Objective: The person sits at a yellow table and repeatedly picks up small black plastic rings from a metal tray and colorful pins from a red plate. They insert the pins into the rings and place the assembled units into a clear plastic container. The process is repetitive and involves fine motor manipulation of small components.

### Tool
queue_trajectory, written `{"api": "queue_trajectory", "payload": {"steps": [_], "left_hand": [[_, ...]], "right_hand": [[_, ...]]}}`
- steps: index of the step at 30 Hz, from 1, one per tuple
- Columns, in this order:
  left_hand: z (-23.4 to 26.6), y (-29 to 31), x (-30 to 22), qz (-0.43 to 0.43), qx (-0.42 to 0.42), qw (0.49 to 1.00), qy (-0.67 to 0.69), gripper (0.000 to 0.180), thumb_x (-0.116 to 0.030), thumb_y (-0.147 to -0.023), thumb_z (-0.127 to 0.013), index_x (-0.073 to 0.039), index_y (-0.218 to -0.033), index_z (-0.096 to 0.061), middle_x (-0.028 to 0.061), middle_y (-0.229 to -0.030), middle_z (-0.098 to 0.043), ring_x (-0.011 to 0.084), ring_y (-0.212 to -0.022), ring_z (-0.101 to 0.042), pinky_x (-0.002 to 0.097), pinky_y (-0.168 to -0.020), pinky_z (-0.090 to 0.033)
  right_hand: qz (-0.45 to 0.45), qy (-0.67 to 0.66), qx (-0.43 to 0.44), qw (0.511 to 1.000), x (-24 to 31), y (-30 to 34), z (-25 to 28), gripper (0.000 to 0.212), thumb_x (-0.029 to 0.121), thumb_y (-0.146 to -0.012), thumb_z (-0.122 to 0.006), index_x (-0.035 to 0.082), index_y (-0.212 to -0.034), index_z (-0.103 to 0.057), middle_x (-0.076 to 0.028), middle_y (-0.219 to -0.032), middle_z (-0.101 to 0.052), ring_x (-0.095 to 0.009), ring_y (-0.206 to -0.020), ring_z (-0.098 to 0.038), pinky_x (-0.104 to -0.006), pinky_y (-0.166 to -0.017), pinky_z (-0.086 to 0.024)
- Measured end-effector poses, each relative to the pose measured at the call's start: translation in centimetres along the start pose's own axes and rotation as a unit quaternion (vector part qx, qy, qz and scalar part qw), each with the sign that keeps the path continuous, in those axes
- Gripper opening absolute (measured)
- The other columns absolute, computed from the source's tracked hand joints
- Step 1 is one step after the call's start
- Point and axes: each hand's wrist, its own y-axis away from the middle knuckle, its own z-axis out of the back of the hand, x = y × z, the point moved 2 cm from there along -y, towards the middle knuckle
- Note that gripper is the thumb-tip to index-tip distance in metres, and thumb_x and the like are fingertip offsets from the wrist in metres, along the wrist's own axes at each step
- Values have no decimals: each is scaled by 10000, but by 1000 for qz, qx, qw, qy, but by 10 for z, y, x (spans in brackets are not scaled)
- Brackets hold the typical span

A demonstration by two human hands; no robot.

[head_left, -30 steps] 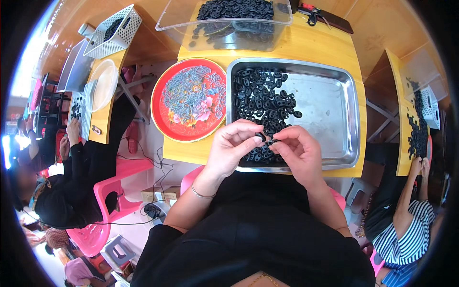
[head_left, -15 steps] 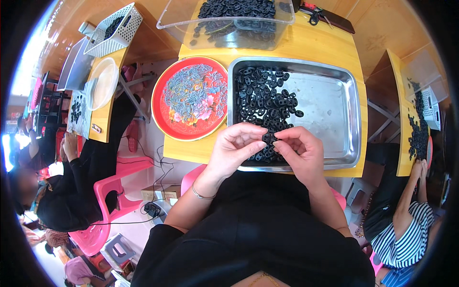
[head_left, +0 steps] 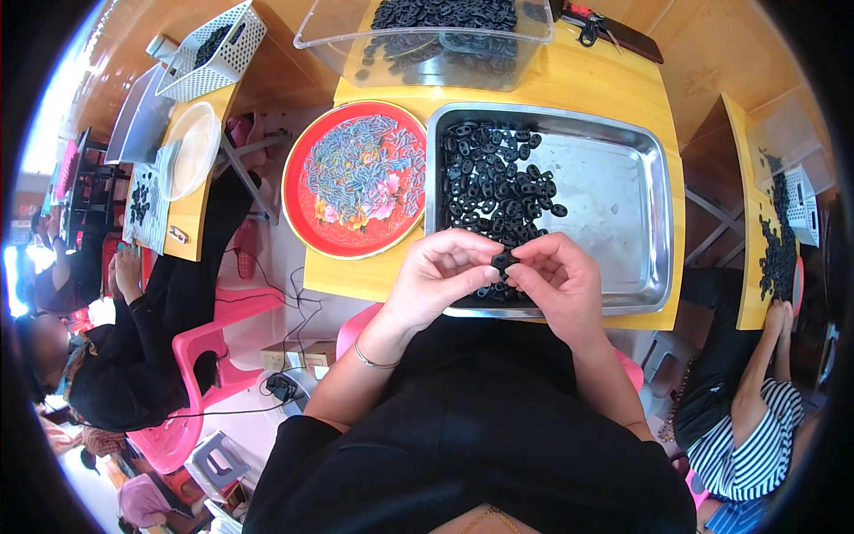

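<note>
Yellow table [head_left: 614, 84], upper centre of the frame. Steel tray [head_left: 614, 209] on it, right of centre; I judge a knock from a forearm could shift it and scatter its loose black pieces [head_left: 498, 182], heaped toward its left side. Clear bin [head_left: 334, 41] at the top, more black parts inside. Red tray [head_left: 351, 243], left of centre, just beside the steel one; an elbow swung that way might tip it. Left hand [head_left: 433, 271] and right hand [head_left: 565, 285], centre: thumbs and forefingers closed, both pinching one black piece [head_left: 504, 260] above the near side of the steel tray. Uneven pressure could pop it out, and I'd lose it among its lookalikes below. How it's seated, I can't tell; fingertips cover it. Smallest: grey slivers [head_left: 347, 160] on the red tray, easily spilled.
</note>
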Motion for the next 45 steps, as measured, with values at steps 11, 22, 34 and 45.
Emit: {"api": "queue_trajectory", "payload": {"steps": [11,22,34,45], "left_hand": [[2,0,0,32,-8,999,6,237,54,-774,-614,0,-1003,-593,57,-851,-629,98,-779,-606,219,-710,-491],[1,1,-1,42,-12,999,21,229,53,-777,-610,8,-1001,-602,79,-880,-638,106,-792,-610,231,-718,-499],[4,0,0,46,-3,997,65,224,23,-802,-589,7,-1026,-590,79,-896,-631,107,-787,-598,230,-714,-494],[8,-1,0,112,10,987,117,99,-17,-816,-596,-28,-887,-528,35,-790,-575,116,-735,-594,220,-657,-483]], "right_hand": [[-27,-31,10,999,-3,-1,1,112,-20,-773,-635,-8,-871,-582,-59,-794,-624,-83,-697,-604,-200,-629,-484],[-36,-37,23,998,-7,-1,1,125,-12,-779,-633,-4,-886,-571,-54,-794,-620,-89,-712,-607,-208,-640,-499],[0,-24,31,999,-6,-4,-4,227,-14,-768,-640,7,-971,-541,-42,-813,-604,-80,-727,-594,-196,-648,-473],[41,76,70,994,-2,-5,-4,338,23,-717,-686,31,-1045,-606,-20,-742,-551,-69,-635,-551,-199,-594,-457]]}}
